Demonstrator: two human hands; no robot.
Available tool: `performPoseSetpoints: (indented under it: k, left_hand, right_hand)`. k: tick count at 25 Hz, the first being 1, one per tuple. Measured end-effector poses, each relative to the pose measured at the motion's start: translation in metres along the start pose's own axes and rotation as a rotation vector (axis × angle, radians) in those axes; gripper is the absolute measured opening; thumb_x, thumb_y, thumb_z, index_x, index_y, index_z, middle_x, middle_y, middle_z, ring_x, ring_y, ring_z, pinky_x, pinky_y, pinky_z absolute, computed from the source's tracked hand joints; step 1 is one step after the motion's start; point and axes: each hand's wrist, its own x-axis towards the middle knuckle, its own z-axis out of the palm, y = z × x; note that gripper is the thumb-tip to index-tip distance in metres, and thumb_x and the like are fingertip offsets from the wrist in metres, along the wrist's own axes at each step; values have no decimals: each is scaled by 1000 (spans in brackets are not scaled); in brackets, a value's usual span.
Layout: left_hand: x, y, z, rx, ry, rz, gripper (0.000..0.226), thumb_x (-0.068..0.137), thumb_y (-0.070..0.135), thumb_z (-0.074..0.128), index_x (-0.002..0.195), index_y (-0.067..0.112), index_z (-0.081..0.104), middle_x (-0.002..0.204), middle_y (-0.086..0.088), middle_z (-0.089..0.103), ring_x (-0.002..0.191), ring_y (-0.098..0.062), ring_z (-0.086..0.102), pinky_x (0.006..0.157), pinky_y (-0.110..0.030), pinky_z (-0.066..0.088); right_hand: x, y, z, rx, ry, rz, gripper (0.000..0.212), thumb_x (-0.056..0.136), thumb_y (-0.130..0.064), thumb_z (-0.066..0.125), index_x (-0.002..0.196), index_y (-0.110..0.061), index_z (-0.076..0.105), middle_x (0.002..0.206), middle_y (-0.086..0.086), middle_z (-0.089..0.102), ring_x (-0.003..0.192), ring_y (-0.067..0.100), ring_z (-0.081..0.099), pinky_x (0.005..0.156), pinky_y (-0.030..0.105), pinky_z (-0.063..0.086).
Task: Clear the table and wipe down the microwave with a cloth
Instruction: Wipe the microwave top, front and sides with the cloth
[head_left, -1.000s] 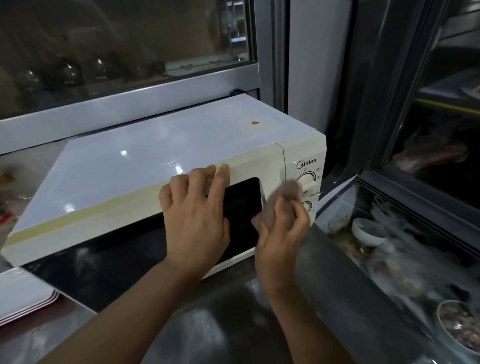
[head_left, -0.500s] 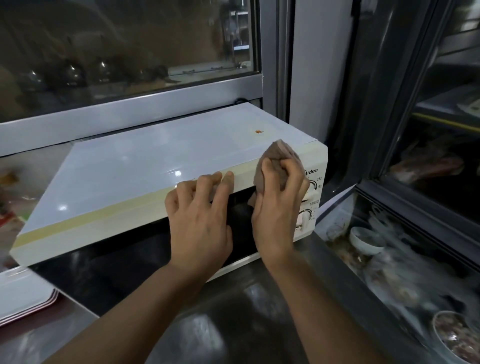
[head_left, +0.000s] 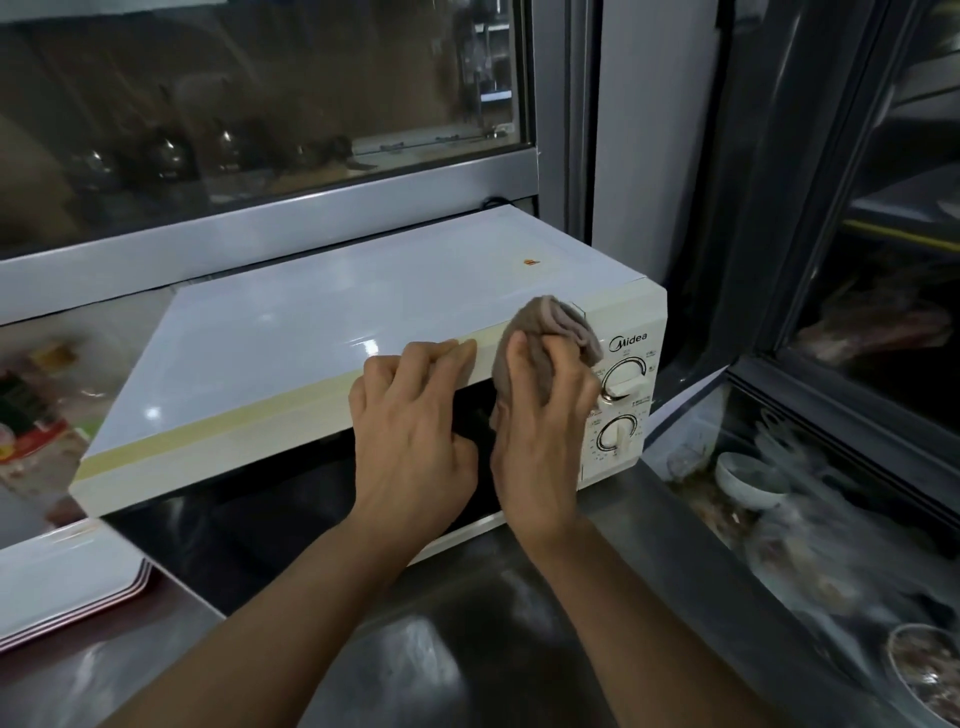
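A cream-white microwave (head_left: 322, 332) with a dark door window and two dials at its right stands on a steel counter (head_left: 447, 649). My left hand (head_left: 410, 431) lies flat against the door, fingertips on the top front edge. My right hand (head_left: 545, 431) grips a bunched brown cloth (head_left: 556, 325) and presses it to the upper front edge, just left of the dials. A small orange spot (head_left: 531, 262) sits on the microwave's top near its back right.
White trays with red rims (head_left: 67, 587) are stacked at the lower left. A glass display case at the right holds a white bowl (head_left: 748, 480) and dishes of food (head_left: 924, 670). A window with a grey frame (head_left: 270, 228) runs behind the microwave.
My right hand has carried the cloth up from the dial panel to the top front edge. My left hand has stayed on the door.
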Motion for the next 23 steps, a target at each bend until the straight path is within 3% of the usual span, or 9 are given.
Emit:
performPoseSetpoints:
  k: [4, 9, 14, 16, 20, 23]
  left_hand:
    - [1, 1, -1, 1, 4, 3, 74, 53, 7, 50, 126, 18, 53, 115, -1, 53, 94, -20, 35, 80, -32, 29]
    - [0, 0, 0, 49, 7, 22, 73, 52, 9, 53, 126, 15, 55, 116, -2, 54, 98, -21, 36, 82, -33, 30]
    - [0, 1, 4, 70, 43, 16, 72, 53, 9, 56, 125, 14, 56, 115, -3, 53, 97, -22, 36, 83, -33, 29]
    - [-1, 1, 6, 80, 54, 17, 72, 54, 10, 56, 126, 14, 55, 115, -1, 51, 98, -24, 37, 83, -34, 28]
    - [-2, 2, 7, 91, 69, 21, 70, 56, 12, 57, 126, 13, 55, 116, -1, 48, 99, -25, 38, 84, -35, 29]
    - [-1, 2, 8, 87, 77, 14, 69, 57, 13, 57, 126, 12, 56, 116, -1, 47, 99, -26, 38, 85, -34, 26]
  right_hand:
    - [-3, 15, -8, -42, -57, -197, 62, 76, 2, 65, 130, -19, 42, 134, 8, 31, 110, 30, 40, 85, 41, 50]
    - [40, 48, -25, -71, 20, 182, 41, 86, -21, 50, 126, -20, 47, 135, 7, 34, 119, 29, 39, 96, 44, 37]
    - [74, 84, -28, 14, 26, 527, 39, 95, -22, 45, 133, -13, 42, 132, 15, 41, 120, 33, 40, 96, 45, 32]
    - [60, 73, -21, -63, 12, 513, 47, 92, -27, 43, 135, -8, 35, 133, 21, 38, 120, 37, 39, 97, 48, 33]
    - [41, 75, -20, -146, -102, 267, 61, 85, -39, 41, 136, -11, 21, 136, 26, 32, 122, 38, 35, 100, 47, 32]
    - [58, 104, -31, 112, -135, 388, 51, 93, -32, 46, 136, -10, 29, 132, 18, 34, 120, 30, 41, 96, 37, 38]
